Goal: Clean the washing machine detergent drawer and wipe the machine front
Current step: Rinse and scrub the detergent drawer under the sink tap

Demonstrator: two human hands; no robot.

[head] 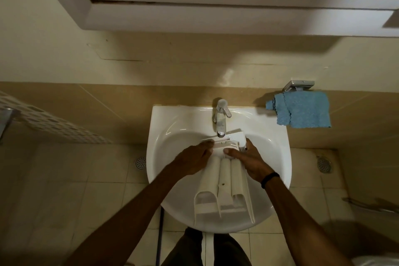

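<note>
Over the white wash basin (155, 136), a person holds the washing machine detergent drawer (224, 179) in both hands. The drawer lies with its rounded underside up. Its long axis runs from the near rim of the basin toward the wall. The flat front panel points away from the person and sits just beneath the spout of the chrome tap (221, 119). The open rear ends of the compartments face the person, over the near edge of the bowl.

The left hand (194, 161) grips the drawer's left side close to the front panel, back of the hand up, fingers reaching across the edge with their tips partly hidden. The right hand (250, 162) clasps the right side: the thumb lies across the upturned bottom and the fingers run along the outer wall toward the panel. A black wristband (269, 179) circles that wrist.

A blue microfibre cloth (302, 110) hangs from a metal wall holder (299, 86) to the right of the tap, well apart from the drawer. A mirror cabinet (216, 6) juts out above. A white perforated basket (54, 121) stands at the left. Two round floor drains (140, 163) sit in the tiled floor, one on either side of the basin.
</note>
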